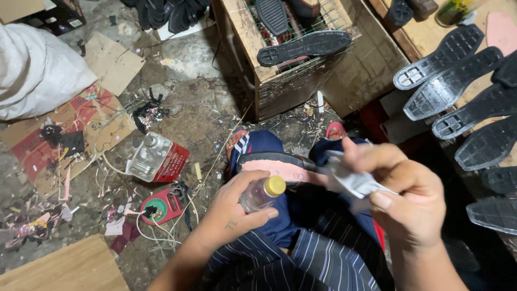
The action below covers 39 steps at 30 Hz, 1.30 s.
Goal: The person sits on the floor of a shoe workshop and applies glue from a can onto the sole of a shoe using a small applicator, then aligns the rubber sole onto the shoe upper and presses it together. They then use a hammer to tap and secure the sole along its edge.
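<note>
My left hand (pixel 237 202) grips a small clear bottle with a yellow cap (pixel 263 192), held over my lap. My right hand (pixel 401 196) pinches a crumpled grey-white cloth (pixel 353 180) between thumb and fingers. A shoe with a pink insole and dark rim (pixel 274 164) lies across my knees, just beyond both hands, partly hidden by the cloth. My legs wear dark blue trousers, and red sandals show at my feet.
Several black shoe soles (pixel 452 81) lie in a row on the right. A wooden crate with wire mesh (pixel 280 64) holds another sole ahead. On the littered floor stand a red basket with a clear bottle (pixel 156 156), a small red device (pixel 160 206), cardboard and a white sack (pixel 37 70).
</note>
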Each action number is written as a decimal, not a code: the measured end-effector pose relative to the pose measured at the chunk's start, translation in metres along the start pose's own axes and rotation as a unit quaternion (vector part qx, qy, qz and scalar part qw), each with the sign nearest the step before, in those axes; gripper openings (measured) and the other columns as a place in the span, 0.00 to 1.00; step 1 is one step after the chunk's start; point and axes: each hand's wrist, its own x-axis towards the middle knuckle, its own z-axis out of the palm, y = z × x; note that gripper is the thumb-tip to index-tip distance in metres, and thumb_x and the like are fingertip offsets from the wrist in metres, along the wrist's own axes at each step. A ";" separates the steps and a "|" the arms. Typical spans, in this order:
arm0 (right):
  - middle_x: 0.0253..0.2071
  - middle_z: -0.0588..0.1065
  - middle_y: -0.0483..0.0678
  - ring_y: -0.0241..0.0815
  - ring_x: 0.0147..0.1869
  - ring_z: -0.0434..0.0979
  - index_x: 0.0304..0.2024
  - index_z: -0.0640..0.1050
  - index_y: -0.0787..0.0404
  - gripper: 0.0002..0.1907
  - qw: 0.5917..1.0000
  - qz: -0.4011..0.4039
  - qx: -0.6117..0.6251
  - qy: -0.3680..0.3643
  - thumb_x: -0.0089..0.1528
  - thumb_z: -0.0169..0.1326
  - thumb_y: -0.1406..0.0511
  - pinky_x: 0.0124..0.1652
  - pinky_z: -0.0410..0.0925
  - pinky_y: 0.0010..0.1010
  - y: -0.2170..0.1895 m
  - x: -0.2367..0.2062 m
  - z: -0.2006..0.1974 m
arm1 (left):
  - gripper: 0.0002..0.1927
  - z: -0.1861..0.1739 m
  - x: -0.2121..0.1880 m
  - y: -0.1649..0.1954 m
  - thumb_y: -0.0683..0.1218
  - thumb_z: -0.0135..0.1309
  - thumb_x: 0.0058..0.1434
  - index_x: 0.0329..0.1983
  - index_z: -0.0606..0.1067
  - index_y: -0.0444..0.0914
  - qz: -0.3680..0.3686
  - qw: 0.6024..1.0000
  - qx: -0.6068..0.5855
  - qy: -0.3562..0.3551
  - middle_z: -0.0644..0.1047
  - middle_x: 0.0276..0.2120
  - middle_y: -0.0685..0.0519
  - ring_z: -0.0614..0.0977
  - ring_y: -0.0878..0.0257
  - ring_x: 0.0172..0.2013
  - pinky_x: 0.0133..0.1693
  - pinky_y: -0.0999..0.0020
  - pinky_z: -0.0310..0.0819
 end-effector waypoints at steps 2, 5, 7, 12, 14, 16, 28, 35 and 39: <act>0.36 0.77 0.53 0.46 0.41 0.80 0.32 0.73 0.63 0.06 0.999 0.042 0.025 -0.012 0.64 0.56 0.71 0.62 0.70 0.45 -0.002 -0.001 0.001 | 0.35 -0.001 0.002 0.007 0.50 0.71 0.49 0.59 0.73 0.37 0.012 1.000 0.003 -0.014 0.79 0.54 0.47 0.82 0.53 0.54 0.56 0.61 0.74; 0.33 0.77 0.53 0.41 0.31 0.79 0.37 0.77 0.65 0.01 0.986 0.155 -0.063 0.007 0.62 0.56 0.73 0.37 0.76 0.36 0.013 -0.006 0.003 | 0.34 0.000 0.006 0.018 0.51 0.71 0.49 0.59 0.73 0.38 0.040 0.999 0.036 -0.005 0.79 0.52 0.47 0.82 0.51 0.52 0.54 0.60 0.76; 0.31 0.77 0.52 0.40 0.30 0.78 0.37 0.83 0.68 0.05 0.945 0.209 -0.251 -0.017 0.59 0.59 0.74 0.30 0.70 0.29 0.027 -0.012 0.005 | 0.35 0.001 0.009 0.026 0.51 0.71 0.50 0.60 0.73 0.39 0.079 0.993 0.085 0.011 0.79 0.52 0.48 0.81 0.50 0.51 0.53 0.59 0.75; 0.42 0.77 0.50 0.37 0.39 0.76 0.52 0.80 0.69 0.14 0.958 0.084 -0.268 -0.061 0.65 0.52 0.72 0.39 0.69 0.24 0.033 -0.021 0.005 | 0.35 -0.002 0.020 0.040 0.51 0.71 0.46 0.59 0.74 0.41 0.119 0.971 0.201 0.049 0.78 0.49 0.50 0.79 0.50 0.51 0.51 0.56 0.71; 0.45 0.77 0.51 0.37 0.43 0.76 0.54 0.79 0.70 0.15 0.960 0.052 -0.268 -0.053 0.66 0.50 0.72 0.42 0.69 0.23 0.032 -0.021 0.007 | 0.34 -0.004 0.024 0.044 0.50 0.70 0.46 0.58 0.75 0.41 0.118 0.962 0.238 0.057 0.77 0.47 0.51 0.78 0.50 0.48 0.50 0.55 0.69; 0.44 0.77 0.50 0.35 0.42 0.77 0.52 0.80 0.69 0.13 0.956 0.047 -0.288 -0.020 0.66 0.54 0.72 0.41 0.69 0.21 0.033 -0.020 0.009 | 0.32 -0.006 0.027 0.049 0.50 0.70 0.47 0.58 0.76 0.42 0.126 0.957 0.252 0.063 0.77 0.46 0.52 0.78 0.51 0.48 0.50 0.56 0.69; 0.42 0.79 0.48 0.32 0.39 0.77 0.43 0.81 0.67 0.08 0.947 0.094 -0.304 0.042 0.62 0.59 0.70 0.38 0.69 0.21 0.048 -0.022 0.004 | 0.31 -0.013 0.040 0.069 0.46 0.66 0.49 0.59 0.77 0.44 0.177 0.915 0.356 0.066 0.74 0.46 0.49 0.77 0.52 0.48 0.51 0.52 0.66; 0.40 0.77 0.45 0.30 0.38 0.76 0.43 0.82 0.67 0.08 0.954 0.122 -0.268 0.053 0.63 0.57 0.70 0.37 0.68 0.20 0.059 -0.023 0.001 | 0.31 -0.015 0.046 0.083 0.44 0.64 0.47 0.58 0.77 0.45 0.211 0.876 0.429 0.063 0.74 0.48 0.47 0.76 0.50 0.50 0.51 0.51 0.66; 0.38 0.78 0.44 0.28 0.36 0.74 0.43 0.82 0.67 0.08 0.956 0.162 -0.234 0.070 0.63 0.58 0.70 0.35 0.67 0.20 0.066 -0.026 -0.001 | 0.28 -0.016 0.049 0.087 0.43 0.63 0.51 0.58 0.77 0.46 0.221 0.869 0.439 0.058 0.74 0.48 0.48 0.76 0.51 0.50 0.50 0.53 0.66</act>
